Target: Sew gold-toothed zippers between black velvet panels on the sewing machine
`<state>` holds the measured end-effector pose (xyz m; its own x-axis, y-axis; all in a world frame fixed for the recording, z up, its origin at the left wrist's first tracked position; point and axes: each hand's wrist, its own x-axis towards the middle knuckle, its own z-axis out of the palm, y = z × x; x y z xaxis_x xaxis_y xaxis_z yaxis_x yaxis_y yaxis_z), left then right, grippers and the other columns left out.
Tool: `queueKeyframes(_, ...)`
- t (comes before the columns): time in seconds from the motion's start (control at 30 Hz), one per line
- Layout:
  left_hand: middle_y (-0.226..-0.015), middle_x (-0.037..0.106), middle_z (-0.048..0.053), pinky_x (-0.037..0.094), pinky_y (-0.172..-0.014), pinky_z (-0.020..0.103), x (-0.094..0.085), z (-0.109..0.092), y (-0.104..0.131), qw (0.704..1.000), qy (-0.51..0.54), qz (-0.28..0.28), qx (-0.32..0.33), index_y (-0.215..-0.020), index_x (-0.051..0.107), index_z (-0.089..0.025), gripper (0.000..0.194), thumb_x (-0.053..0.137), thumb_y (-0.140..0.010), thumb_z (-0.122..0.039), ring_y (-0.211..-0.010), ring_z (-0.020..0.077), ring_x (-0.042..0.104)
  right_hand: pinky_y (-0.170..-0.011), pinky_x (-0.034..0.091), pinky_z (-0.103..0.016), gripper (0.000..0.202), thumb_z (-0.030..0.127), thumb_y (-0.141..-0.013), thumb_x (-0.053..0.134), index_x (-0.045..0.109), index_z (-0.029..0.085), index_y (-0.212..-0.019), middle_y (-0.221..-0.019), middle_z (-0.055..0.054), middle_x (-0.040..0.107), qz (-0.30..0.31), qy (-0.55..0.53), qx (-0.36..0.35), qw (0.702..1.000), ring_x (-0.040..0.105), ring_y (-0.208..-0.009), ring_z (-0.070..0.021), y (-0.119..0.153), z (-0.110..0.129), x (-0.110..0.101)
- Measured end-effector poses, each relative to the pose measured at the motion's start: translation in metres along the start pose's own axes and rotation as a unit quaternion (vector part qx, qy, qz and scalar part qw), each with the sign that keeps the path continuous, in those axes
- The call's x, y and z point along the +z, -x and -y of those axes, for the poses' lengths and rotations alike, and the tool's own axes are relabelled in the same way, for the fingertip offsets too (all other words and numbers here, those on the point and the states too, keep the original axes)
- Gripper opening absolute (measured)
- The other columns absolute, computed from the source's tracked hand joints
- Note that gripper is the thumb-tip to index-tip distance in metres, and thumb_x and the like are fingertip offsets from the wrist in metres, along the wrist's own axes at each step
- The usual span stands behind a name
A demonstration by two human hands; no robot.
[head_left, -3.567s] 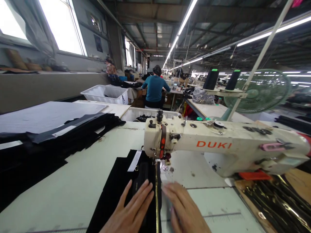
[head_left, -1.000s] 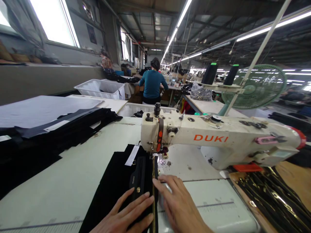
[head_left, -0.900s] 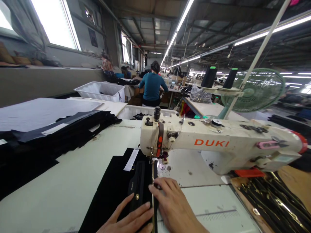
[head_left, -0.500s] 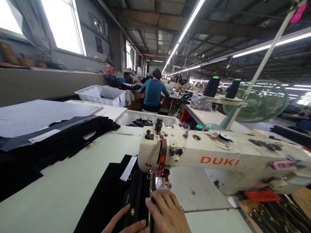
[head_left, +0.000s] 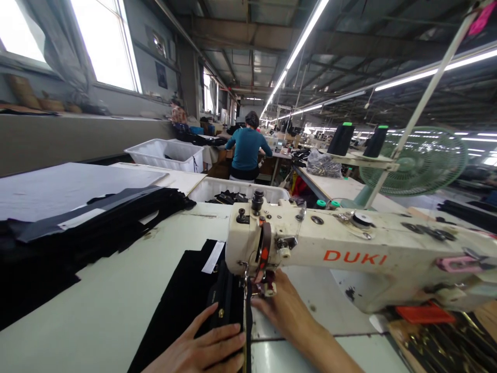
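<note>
My left hand (head_left: 209, 344) lies flat with spread fingers on a black fabric piece (head_left: 174, 300), beside a small gold zipper pull (head_left: 221, 313). A white strip (head_left: 213, 257) lies across the far end of the fabric. The fabric runs under the presser foot (head_left: 246, 277) of a cream sewing machine (head_left: 353, 243) marked DUKI. My right hand (head_left: 285, 305) reaches in under the machine head, to the right of the needle area. Its thumb points at the fabric's right edge, while the other fingers are mostly hidden behind the machine parts.
Stacked black fabric pieces (head_left: 97, 223) lie on the table at left. A white bin (head_left: 267, 190) stands behind the machine, and a red tray (head_left: 425, 313) lies at right. Thread cones (head_left: 340, 140) and a green fan (head_left: 415, 160) stand beyond. A person in teal (head_left: 247, 150) sits ahead.
My right hand has left the fabric in front of the needle and moved forward, under the machine head. My left hand has shifted right and forward on the fabric, its fingers now more in view.
</note>
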<state>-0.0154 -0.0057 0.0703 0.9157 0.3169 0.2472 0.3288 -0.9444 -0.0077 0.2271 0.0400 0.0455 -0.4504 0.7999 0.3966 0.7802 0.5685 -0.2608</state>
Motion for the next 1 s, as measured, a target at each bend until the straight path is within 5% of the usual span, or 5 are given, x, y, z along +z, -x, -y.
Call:
queueKeyframes(0.17,-0.129,0.068,-0.001,0.003,-0.122,0.046,0.034,-0.008,0.008,0.992,0.048,-0.089,-0.074,-0.126,0.060,-0.027,0.022,0.051,-0.106,-0.024,-0.128,0.0175,0.057,-0.093,0.050,-0.040,0.019,0.003,-0.085,0.063,0.065,0.019,-0.096,-0.111,-0.010,0.068,-0.015,0.018,-0.045,0.999,0.061,-0.103,-0.0265,-0.001,0.006,0.011)
queueKeyframes(0.4,-0.131,0.067,-0.001,0.007,-0.122,0.046,0.052,0.003,0.013,0.990,0.103,-0.073,-0.054,-0.132,0.054,-0.031,0.029,0.057,-0.104,-0.027,-0.129,0.0189,0.055,-0.090,0.046,-0.043,0.019,0.008,-0.089,0.054,0.064,0.020,-0.100,-0.095,-0.009,0.067,-0.052,0.050,0.012,0.997,0.059,-0.098,-0.0277,-0.012,0.006,0.022)
queueKeyframes(0.53,-0.132,0.066,-0.002,0.011,-0.122,0.043,0.036,0.005,0.009,0.989,0.124,-0.063,-0.051,-0.132,0.056,-0.032,0.032,0.061,-0.101,-0.031,-0.129,0.0193,0.056,-0.090,0.045,-0.040,0.009,0.013,-0.089,0.058,0.064,0.020,-0.088,-0.094,-0.008,0.067,-0.036,0.062,0.000,0.997,0.058,-0.096,-0.0264,-0.011,0.002,0.017)
queueKeyframes(0.77,-0.137,0.063,0.006,0.028,-0.118,0.049,-0.023,-0.012,-0.002,0.983,0.168,0.018,-0.075,-0.144,0.052,-0.028,0.068,0.074,-0.084,-0.053,-0.128,0.0280,0.056,-0.093,0.043,-0.043,0.017,0.008,-0.090,0.053,0.064,0.018,-0.098,-0.102,-0.011,0.064,-0.040,0.070,0.033,0.996,0.054,-0.103,-0.0279,-0.010,0.007,0.022)
queueKeyframes(1.0,-0.133,0.065,0.007,0.035,-0.115,0.050,-0.029,-0.015,-0.009,0.988,0.128,0.044,-0.077,-0.136,0.060,-0.025,0.062,0.068,-0.087,-0.061,-0.126,0.0298,0.057,-0.094,0.043,-0.046,0.017,0.009,-0.090,0.057,0.063,0.015,-0.104,-0.103,-0.013,0.064,-0.025,0.082,0.062,0.994,0.054,-0.101,-0.0281,0.001,0.020,0.022)
